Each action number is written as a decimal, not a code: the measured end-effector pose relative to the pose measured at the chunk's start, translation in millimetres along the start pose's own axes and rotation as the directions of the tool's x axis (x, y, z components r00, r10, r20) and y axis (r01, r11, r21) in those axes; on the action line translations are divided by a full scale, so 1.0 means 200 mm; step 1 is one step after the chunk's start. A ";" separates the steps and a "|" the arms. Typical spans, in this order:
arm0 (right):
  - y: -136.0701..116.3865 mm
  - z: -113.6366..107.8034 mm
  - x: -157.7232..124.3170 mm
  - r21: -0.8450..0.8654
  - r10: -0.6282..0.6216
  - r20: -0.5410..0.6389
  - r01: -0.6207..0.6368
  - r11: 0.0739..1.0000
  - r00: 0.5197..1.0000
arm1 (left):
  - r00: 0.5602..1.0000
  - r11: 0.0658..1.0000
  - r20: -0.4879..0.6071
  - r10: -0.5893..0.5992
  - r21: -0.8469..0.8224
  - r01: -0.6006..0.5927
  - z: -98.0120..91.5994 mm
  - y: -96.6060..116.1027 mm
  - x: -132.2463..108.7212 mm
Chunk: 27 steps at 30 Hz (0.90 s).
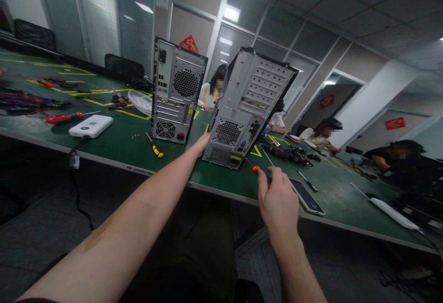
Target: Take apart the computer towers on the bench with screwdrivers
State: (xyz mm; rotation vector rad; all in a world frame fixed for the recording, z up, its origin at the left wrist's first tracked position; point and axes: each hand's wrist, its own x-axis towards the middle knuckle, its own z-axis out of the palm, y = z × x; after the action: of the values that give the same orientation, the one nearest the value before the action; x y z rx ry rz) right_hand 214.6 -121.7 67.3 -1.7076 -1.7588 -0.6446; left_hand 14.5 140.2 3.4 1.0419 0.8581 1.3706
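Note:
A grey computer tower (235, 109) stands tilted on the green table, its back panel with vents and ports facing me. My left hand (205, 144) is against its lower left side; the fingers are hidden behind the case. With closed fingers, my right hand (277, 194) grips a red-handled screwdriver (255, 169), most of the handle covered by the hand. Its thin shaft points at the tower's lower right corner; whether the tip touches cannot be made out. Left of this tower stands a second computer tower (176, 92), also back panel towards me.
On the left lie a yellow-black screwdriver (156, 149), white power bank (92, 126), red screwdriver (65, 118) and cable bundles (31, 102). To the right are a phone (307, 197), another screwdriver (308, 181), black cables (294, 151) and a white tool (393, 212). Several people sit beyond.

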 end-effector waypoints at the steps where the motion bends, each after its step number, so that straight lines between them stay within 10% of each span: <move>1: 0.01 0.00 0.00 0.017 0.015 -0.014 -0.015 1.000 1.000 | 1.000 1.000 0.001 -0.005 -0.010 0.005 0.00 0.00 0.00; 7: 0.04 -0.02 -0.02 0.205 -0.177 0.101 0.154 0.967 0.979 | 1.000 0.999 -0.006 -0.011 -0.032 0.011 0.00 -0.02 0.02; 13: 0.07 0.04 -0.03 0.147 0.073 -0.022 -0.069 0.987 0.997 | 0.999 0.998 0.044 0.017 -0.065 -0.014 0.00 -0.03 0.03; 18: 0.09 0.05 -0.05 0.267 -0.026 -0.002 0.026 0.963 1.000 | 1.000 0.998 0.018 0.023 -0.055 -0.022 0.00 -0.02 0.01; 27: 0.06 0.09 -0.14 0.336 0.154 0.019 -0.151 0.930 0.988 | 1.000 0.999 -0.008 -0.022 -0.044 0.022 0.00 0.00 0.01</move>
State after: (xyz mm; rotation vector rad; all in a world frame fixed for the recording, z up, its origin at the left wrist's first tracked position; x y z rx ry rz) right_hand 225.5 -127.0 34.2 -1.5786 -1.6025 -0.2619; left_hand 15.4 142.6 3.2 0.9905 0.8396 1.3704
